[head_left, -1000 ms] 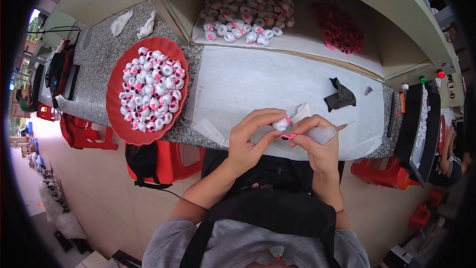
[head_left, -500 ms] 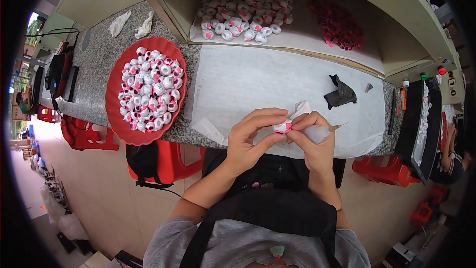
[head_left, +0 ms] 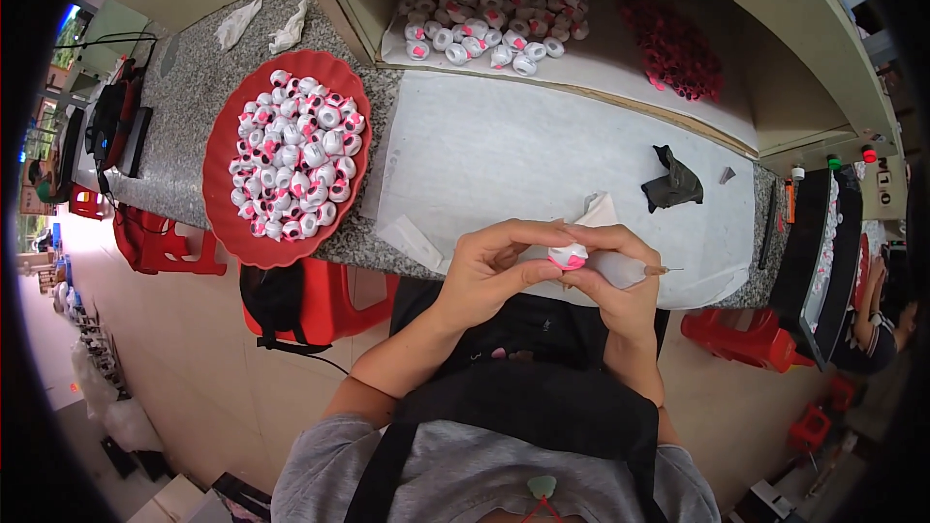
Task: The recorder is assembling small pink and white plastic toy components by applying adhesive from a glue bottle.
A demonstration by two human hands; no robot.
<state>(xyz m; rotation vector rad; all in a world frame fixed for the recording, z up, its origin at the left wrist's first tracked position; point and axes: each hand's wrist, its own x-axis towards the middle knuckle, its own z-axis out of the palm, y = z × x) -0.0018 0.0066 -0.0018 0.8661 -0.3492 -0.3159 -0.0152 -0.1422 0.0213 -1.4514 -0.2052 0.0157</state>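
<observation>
A small round white piece with a pink patch (head_left: 569,259) is pinched between the fingertips of both hands above the near edge of the work paper. My left hand (head_left: 484,276) is closed on it from the left, thumb below and fingers arched over. My right hand (head_left: 628,305) touches the piece with its fingertips from the right. Tucked in that same hand lies a translucent squeeze bottle with a needle tip (head_left: 617,269), the needle pointing right. Just behind the fingers is a crumpled white tissue (head_left: 598,210), partly hidden.
A red scalloped tray (head_left: 219,150) heaped with similar white-and-pink pieces stands left. More white pieces (head_left: 489,15) and a dark pink pile (head_left: 678,53) fill the shelf behind. A black scrap (head_left: 673,181) lies on the white paper (head_left: 484,150). Red stools (head_left: 741,339) stand below.
Both hands have shifted slightly with the piece, which has been turned so its pink patch faces more toward me. My right fingers now arch over it, and the bottle's needle points more level.
</observation>
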